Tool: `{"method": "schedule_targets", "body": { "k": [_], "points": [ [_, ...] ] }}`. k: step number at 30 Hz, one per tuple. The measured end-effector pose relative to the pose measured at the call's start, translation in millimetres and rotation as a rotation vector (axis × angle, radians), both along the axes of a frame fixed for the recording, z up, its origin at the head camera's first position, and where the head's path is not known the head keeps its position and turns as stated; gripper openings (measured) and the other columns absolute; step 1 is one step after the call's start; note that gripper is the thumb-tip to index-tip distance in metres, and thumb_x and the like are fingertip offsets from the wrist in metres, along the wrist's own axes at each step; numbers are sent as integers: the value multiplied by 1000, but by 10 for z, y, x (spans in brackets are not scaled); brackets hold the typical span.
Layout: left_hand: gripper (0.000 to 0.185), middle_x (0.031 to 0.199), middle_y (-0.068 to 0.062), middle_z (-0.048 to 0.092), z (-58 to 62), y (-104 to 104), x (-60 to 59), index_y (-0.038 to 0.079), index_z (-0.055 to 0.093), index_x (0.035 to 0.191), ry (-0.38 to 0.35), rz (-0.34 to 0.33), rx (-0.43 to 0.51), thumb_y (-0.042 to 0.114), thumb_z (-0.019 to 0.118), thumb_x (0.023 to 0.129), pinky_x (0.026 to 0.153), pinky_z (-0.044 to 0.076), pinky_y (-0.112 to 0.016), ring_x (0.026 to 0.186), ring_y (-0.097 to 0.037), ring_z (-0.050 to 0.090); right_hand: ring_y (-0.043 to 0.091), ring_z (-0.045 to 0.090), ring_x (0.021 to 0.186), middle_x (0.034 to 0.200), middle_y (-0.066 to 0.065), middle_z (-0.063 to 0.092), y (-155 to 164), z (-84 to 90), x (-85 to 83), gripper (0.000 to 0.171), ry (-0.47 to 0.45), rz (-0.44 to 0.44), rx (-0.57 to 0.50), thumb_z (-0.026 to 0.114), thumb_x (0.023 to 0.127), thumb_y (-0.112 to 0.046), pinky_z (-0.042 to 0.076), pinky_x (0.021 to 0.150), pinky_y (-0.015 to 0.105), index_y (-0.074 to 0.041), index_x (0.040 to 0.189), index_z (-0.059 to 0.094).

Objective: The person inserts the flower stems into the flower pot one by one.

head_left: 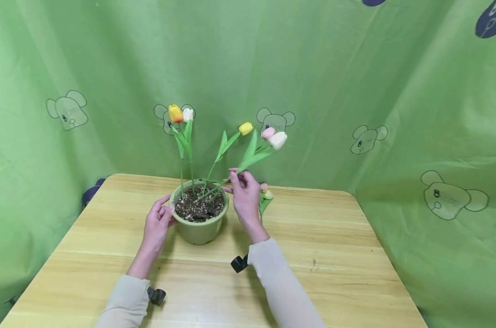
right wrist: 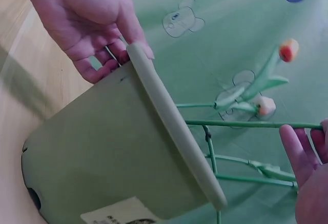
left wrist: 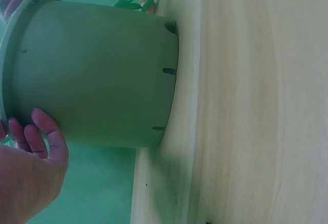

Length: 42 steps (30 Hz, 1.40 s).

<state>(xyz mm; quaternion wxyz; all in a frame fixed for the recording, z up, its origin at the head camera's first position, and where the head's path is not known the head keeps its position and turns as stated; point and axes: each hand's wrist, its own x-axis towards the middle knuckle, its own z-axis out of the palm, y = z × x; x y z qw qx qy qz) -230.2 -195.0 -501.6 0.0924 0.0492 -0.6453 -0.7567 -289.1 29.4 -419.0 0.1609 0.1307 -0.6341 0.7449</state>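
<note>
A green flower pot full of dark soil stands on the wooden table. My left hand holds its left rim, thumb on top and fingers against the outer wall. My right hand pinches a green tulip stem to the right of the pot, the stem slanting up from the soil. Above that hand are a white tulip and a pink tulip. A yellow tulip leans in the middle; an orange tulip and another white one rise at the left.
Behind my right wrist, a pale tulip with green leaves is partly hidden. A green curtain with mouse-head prints hangs around the table. Small black cameras are worn at both wrists. A label shows on the pot's side.
</note>
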Motion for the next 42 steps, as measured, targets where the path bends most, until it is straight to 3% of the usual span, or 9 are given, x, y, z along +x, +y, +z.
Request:
{"method": "schedule_targets", "body": {
  "k": [7,11,15,23,27,33,38,42],
  "points": [
    [47,91,4,63,-9,9,-4,8,44,154,-7,2,4,13,52,109,86,63,-24,85,-8,67,44,69,96,117,21,69,-154,101,17,23,53,55,143,63,103,-9,67,81,45,9,117,66],
    [47,91,4,62,-9,15,-4,8,44,154,-8,2,9,13,53,108,86,63,-24,85,-8,66,44,69,98,122,20,70,-208,109,3,20,67,79,190,63,103,-9,68,79,39,9,111,66],
    [48,91,4,62,-5,17,-8,8,43,155,-5,0,17,12,52,108,85,63,-24,85,-8,66,40,70,94,122,20,70,-256,109,-10,17,91,94,252,62,103,-9,68,75,33,8,105,67],
    [47,87,4,60,-8,14,-14,8,44,154,-2,4,22,9,53,108,82,63,-24,81,-7,64,38,70,89,114,21,70,-380,98,-16,17,206,136,380,64,103,-10,68,72,40,7,105,69],
    [47,87,6,59,-14,9,-23,8,44,154,1,8,27,10,53,108,81,63,-24,81,-7,63,35,71,83,112,21,70,-433,100,-24,19,254,135,455,64,103,-11,68,70,37,7,106,70],
    [48,88,5,59,-15,1,-30,7,42,155,6,5,33,9,52,108,82,63,-24,81,-7,64,34,72,78,109,20,71,-483,63,-40,20,247,171,512,64,103,-12,67,69,34,7,104,69],
    [48,90,5,61,-13,-3,-31,6,42,155,5,7,24,10,52,108,83,63,-23,82,-7,64,24,70,76,98,16,70,-529,32,-65,21,257,160,573,64,103,-15,64,67,21,5,105,71],
    [47,89,6,61,-10,-9,-29,7,43,155,-2,5,22,10,52,108,83,63,-23,81,-7,64,23,71,75,96,15,69,-572,5,-72,19,247,168,592,65,102,-14,63,66,18,3,106,72]
  ]
}}
